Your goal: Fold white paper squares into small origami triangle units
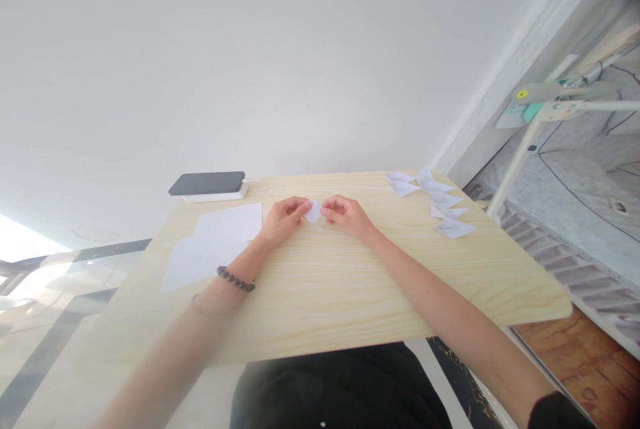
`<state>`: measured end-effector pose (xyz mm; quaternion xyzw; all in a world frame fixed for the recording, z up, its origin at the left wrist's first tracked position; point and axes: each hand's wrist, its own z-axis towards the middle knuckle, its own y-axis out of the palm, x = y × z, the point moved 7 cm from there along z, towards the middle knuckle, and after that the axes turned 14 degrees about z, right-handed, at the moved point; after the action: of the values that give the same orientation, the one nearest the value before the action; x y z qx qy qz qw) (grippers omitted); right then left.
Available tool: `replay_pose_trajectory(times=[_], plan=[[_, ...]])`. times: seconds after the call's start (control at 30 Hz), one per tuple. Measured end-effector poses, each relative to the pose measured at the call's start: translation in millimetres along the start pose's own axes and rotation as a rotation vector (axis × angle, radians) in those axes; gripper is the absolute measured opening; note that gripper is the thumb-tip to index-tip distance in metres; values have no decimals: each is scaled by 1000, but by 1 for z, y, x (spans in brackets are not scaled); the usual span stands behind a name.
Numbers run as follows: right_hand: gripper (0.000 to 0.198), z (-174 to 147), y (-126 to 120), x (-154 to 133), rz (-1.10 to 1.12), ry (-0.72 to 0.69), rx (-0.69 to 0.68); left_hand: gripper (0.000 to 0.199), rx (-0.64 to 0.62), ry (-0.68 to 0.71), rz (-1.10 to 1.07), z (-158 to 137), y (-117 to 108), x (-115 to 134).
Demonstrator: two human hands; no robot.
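Observation:
A small folded piece of white paper (313, 211) is held between my two hands, over the middle of the wooden table (330, 295). My left hand (286, 219) pinches its left side between thumb and fingers. On the opposite side, the thumb and fingertips of my right hand (347, 214) are closed on its right edge. Flat sheets of white paper (227, 225) lie to the left, partly behind my left forearm. Several folded white paper pieces (455, 228) rest in a loose group at the table's far right.
At the back left, a dark phone (210, 183) lies on a white block with a white cable (257, 183) plugged in. A pale wall (300, 69) rises behind the table. White metal framing (520, 155) stands beyond the right edge.

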<state>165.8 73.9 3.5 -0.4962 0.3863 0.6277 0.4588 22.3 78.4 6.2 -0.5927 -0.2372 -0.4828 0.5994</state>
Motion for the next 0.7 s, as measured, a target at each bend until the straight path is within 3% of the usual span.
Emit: replay_pose_trajectory(times=[0.17, 0.4, 0.57, 0.7], plan=[[21, 1, -4, 2, -19, -9, 44, 41, 2, -6, -23, 0, 0, 0], [22, -1, 3, 3, 1, 4, -53, 36, -99, 49, -25, -1, 1, 7], [21, 0, -1, 0, -5, -20, 2, 35, -54, 25, -131, -1, 4, 5], [23, 0, -5, 0, -5, -38, 45, 39, -140, -25, -105, -4, 13, 0]])
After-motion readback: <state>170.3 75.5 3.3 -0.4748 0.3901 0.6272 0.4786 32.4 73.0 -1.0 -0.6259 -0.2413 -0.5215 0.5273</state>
